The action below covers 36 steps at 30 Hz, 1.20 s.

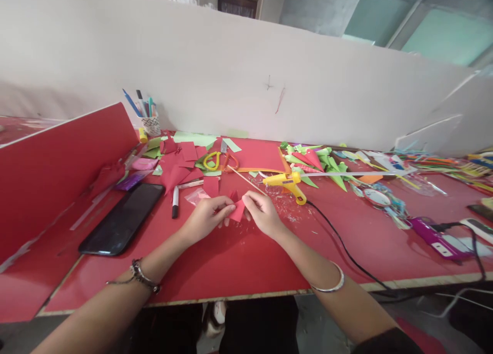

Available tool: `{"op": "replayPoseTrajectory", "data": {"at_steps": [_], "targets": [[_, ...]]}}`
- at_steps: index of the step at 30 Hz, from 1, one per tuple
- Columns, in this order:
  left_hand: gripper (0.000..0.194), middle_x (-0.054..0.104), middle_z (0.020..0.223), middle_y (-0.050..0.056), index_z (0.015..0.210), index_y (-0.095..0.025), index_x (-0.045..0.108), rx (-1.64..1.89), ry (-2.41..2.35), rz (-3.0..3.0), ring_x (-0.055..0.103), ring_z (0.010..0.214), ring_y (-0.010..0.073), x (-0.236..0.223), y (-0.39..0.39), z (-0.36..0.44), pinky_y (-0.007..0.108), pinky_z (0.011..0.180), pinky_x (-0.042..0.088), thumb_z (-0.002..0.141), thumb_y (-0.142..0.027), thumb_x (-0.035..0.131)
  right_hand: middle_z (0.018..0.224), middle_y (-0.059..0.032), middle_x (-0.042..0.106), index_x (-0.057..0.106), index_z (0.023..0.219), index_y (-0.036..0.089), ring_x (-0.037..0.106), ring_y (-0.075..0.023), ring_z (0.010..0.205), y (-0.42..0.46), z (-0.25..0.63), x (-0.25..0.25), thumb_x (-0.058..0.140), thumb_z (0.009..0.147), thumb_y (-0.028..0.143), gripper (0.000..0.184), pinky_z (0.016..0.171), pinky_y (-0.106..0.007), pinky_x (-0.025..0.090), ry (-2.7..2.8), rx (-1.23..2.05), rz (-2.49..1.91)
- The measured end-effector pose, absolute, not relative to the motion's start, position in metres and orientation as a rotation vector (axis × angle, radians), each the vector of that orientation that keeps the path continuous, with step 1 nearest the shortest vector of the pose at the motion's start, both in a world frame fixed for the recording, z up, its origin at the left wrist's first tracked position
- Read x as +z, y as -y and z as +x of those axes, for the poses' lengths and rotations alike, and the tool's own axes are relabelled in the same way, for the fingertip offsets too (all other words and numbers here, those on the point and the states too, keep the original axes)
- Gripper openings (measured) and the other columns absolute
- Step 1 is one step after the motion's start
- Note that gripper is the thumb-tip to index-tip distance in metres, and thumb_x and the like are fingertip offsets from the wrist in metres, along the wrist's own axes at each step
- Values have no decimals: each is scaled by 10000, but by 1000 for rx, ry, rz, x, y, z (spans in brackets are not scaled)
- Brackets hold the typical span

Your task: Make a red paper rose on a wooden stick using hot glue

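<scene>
Between my two hands is a small piece of red paper [238, 211], bent or folded, held just above the red table. My left hand [208, 216] pinches its left side with thumb and fingers. On the other side my right hand [262, 213] grips the upper right edge, fingers closed. A thin wooden stick [245, 178] lies just beyond my right hand. Past it rests a yellow glue gun [287, 183] on its side. Scissors with yellow and orange handles [212, 161] lie among red paper scraps [185, 161]. My fingers hide part of the paper.
A black phone [123, 220] and a marker [175, 202] lie to the left. At the back left stands a pen cup [151, 124]. Green and red paper cones [319, 161] are piled behind the glue gun. Its black cord [342, 241] runs right, near a purple power strip [437, 238].
</scene>
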State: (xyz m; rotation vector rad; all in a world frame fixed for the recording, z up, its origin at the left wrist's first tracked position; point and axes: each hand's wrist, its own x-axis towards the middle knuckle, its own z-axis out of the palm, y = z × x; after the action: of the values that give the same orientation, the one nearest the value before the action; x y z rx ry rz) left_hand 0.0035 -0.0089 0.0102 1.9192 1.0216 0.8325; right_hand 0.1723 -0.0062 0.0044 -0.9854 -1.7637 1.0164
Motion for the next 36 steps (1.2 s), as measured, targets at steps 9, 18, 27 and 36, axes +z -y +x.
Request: {"op": "replayPoseTrajectory", "data": {"at_steps": [9, 18, 27, 36], "targets": [[245, 498, 492, -63, 740, -172, 413, 832, -990, 1888, 413, 374, 53, 8, 13, 5, 157, 403, 322, 882, -340, 307, 523, 23, 473, 447, 598, 165, 433, -69, 478, 10, 169, 1, 312, 877, 415, 398, 498, -201, 342, 1871, 1209, -918], [238, 487, 482, -69, 763, -173, 396, 793, -960, 1809, 393, 358, 55, 8, 14, 5, 158, 383, 300, 875, -361, 302, 503, 34, 474, 447, 613, 166, 429, -66, 459, 8, 171, 2, 331, 876, 377, 357, 501, -196, 350, 1912, 1176, -933], [317, 348, 543, -57, 593, -150, 396, 853, -973, 2095, 325, 507, 65, 8, 9, 3, 187, 497, 275, 857, -323, 365, 507, 29, 488, 454, 597, 157, 457, -68, 472, 12, 170, 8, 345, 869, 354, 353, 503, -193, 341, 2125, 1095, -944], [338, 316, 504, -60, 538, -151, 373, 1020, -1092, 2080, 299, 484, 64, 6, 9, 5, 190, 467, 249, 837, -308, 391, 516, 30, 478, 446, 600, 162, 452, -66, 479, 12, 169, 8, 325, 875, 378, 370, 529, -200, 363, 2095, 1235, -935]]}}
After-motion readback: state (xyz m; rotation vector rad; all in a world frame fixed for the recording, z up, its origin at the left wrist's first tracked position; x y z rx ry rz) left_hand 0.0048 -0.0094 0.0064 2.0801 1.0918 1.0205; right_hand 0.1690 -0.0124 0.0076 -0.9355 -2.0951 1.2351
